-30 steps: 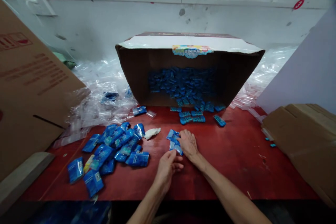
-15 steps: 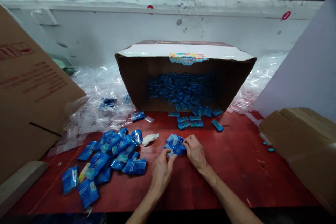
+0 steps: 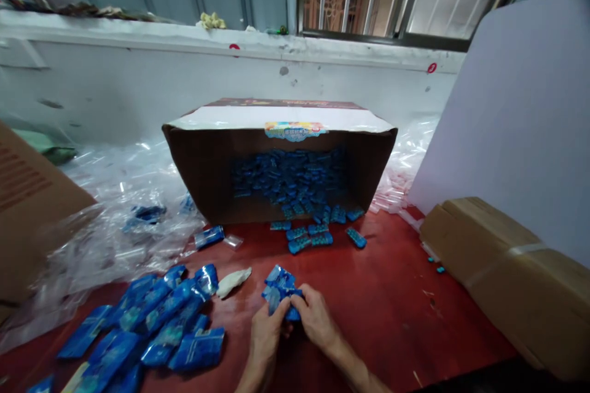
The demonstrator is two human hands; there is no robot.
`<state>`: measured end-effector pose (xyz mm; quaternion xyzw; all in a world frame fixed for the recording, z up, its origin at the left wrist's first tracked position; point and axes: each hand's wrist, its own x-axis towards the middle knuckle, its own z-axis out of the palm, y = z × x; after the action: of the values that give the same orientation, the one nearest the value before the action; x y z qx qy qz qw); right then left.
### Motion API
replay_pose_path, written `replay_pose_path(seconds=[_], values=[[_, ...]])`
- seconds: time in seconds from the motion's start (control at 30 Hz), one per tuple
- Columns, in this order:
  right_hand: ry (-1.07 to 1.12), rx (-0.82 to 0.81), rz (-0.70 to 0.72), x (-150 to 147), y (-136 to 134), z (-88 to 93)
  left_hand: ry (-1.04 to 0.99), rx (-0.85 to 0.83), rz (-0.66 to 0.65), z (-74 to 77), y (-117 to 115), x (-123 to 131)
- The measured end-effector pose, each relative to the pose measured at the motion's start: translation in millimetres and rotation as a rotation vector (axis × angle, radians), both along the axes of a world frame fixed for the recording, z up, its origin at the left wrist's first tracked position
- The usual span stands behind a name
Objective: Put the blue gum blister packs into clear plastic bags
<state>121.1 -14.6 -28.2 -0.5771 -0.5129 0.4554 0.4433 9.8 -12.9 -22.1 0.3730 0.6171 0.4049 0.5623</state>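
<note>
My left hand (image 3: 266, 333) and my right hand (image 3: 317, 318) meet at the middle of the red table. Thumbs and fingers of both are pinched on a blue packet (image 3: 294, 313) between them. Just beyond the fingertips lie more glossy blue packets (image 3: 279, 277), partly overlapping it, so the exact outlines are hard to separate. Left of my hands spreads a pile of larger blue pouches (image 3: 198, 349). A crumpled white piece (image 3: 233, 282) rests between that pile and the packets.
An open cardboard box (image 3: 184, 178) on its side holds many small blue packs (image 3: 295, 178), several spilling out in front. Clear plastic bags (image 3: 133, 190) heap at the left. On the right are a closed carton (image 3: 493, 276) and a pale panel (image 3: 511, 110).
My hands have come together, and the left fingers have closed on the blue packet beside the right ones. The view has turned right and tilted up.
</note>
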Motion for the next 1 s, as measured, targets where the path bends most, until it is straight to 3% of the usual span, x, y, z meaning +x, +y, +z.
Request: replay_pose_path(seconds=[0.13,0.23,0.4,0.57,0.73,0.8,0.9,1.0], values=[[-0.162,0.041,-0.116,-6.4,-7.9,-9.1,-0.071,-0.033,0.021,-0.5,2.1,5.1],[-0.146,0.042,-0.201,-8.7,-11.6,-23.8,-0.176,-0.047,0.023,-1.9,2.0,11.2],[-0.101,0.068,-0.206,-1.7,-7.5,-37.2,-0.233,-0.067,-0.094,-12.4,4.9,13.6],[-0.067,0.032,-0.016,8.3,-8.0,-11.5,-0.315,-0.079,-0.116,-16.9,4.0,9.5],[-0.268,0.109,0.106,39.7,-0.3,21.0,-0.366,-0.116,-0.089,6.5,-4.9,6.0],[-0.552,0.217,-0.054,67.1,14.7,24.1,-0.405,-0.165,-0.059,15.4,-6.6,3.9],[-1.025,0.06,-0.393,112.5,39.8,16.6,-0.458,-0.223,-0.054,22.1,-8.9,-1.5],[-1.059,-0.009,-0.408,139.0,52.8,3.7,-0.514,-0.252,-0.076,22.4,-11.4,-6.8]])
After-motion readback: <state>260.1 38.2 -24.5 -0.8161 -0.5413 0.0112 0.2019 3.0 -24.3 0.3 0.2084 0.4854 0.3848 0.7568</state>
